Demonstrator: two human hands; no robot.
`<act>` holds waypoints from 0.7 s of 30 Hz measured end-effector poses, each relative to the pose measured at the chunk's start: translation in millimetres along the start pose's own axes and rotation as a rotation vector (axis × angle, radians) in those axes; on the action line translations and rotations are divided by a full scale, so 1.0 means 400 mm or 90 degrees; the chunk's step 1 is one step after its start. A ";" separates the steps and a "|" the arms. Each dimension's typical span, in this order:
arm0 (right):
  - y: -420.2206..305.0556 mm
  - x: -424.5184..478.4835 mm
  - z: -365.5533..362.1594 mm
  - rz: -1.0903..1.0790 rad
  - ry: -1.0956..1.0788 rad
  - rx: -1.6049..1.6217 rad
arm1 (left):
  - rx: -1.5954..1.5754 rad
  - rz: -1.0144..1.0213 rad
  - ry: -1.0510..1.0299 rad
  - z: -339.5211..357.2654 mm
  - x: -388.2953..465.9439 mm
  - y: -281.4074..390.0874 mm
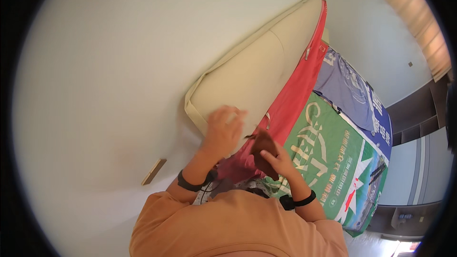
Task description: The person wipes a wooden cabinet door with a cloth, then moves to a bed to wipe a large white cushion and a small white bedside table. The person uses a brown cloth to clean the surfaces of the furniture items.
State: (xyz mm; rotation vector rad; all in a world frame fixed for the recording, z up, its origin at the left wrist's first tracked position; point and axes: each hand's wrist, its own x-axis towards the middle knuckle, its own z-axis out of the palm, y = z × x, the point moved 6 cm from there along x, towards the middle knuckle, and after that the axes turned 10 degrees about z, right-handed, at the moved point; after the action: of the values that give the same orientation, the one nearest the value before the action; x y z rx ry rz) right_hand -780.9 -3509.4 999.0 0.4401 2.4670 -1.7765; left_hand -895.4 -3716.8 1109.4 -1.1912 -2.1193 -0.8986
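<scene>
My right hand (280, 160) grips a flat brown piece (263, 148), perhaps leather or cloth, with the thumb on its face. A small dark strip (250, 136) shows at its upper left edge; I cannot tell whether it is attached. My left hand (225, 126) is blurred, raised with fingers apart and nothing seen in it. Behind that hand rises a cream padded panel (246, 73), like a headboard, against the wall. A red cloth (291, 105) with small pale ties hangs along the panel's right edge and down behind the brown piece.
To the right, a green printed banner (314, 142) and a blue-grey cloth (344, 82) cover a broad surface. Several black sticks (377, 173) lie on the banner. A wall switch plate (154, 172) is at left. Dark shelving (421, 114) and a curtain (417, 18) stand far right.
</scene>
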 end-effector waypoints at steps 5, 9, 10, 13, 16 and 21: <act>0.001 0.107 -0.092 0.171 0.238 0.162 | 0.247 -0.093 0.030 -0.031 0.035 -0.199; -0.115 0.223 -0.188 0.096 0.344 0.055 | 0.206 -0.117 0.018 -0.004 0.026 -0.242; -0.221 0.259 -0.184 0.016 0.349 -0.026 | 0.214 -0.109 0.023 -0.012 0.021 -0.249; -0.450 0.362 -0.115 -0.337 0.427 -0.185 | 0.218 -0.095 0.027 -0.001 0.015 -0.260; -0.544 0.444 0.034 -0.555 0.298 -0.307 | 0.203 -0.111 0.003 0.012 0.022 -0.269; -0.484 0.541 0.128 -0.691 0.037 -0.425 | 0.231 -0.102 -0.037 0.013 0.023 -0.261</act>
State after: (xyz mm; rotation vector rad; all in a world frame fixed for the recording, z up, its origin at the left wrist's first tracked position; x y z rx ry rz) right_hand -1046.0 -3572.9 1112.0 -1.0733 3.3610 -0.8542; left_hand -991.8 -3748.6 1083.0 -0.8808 -2.3256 -0.5163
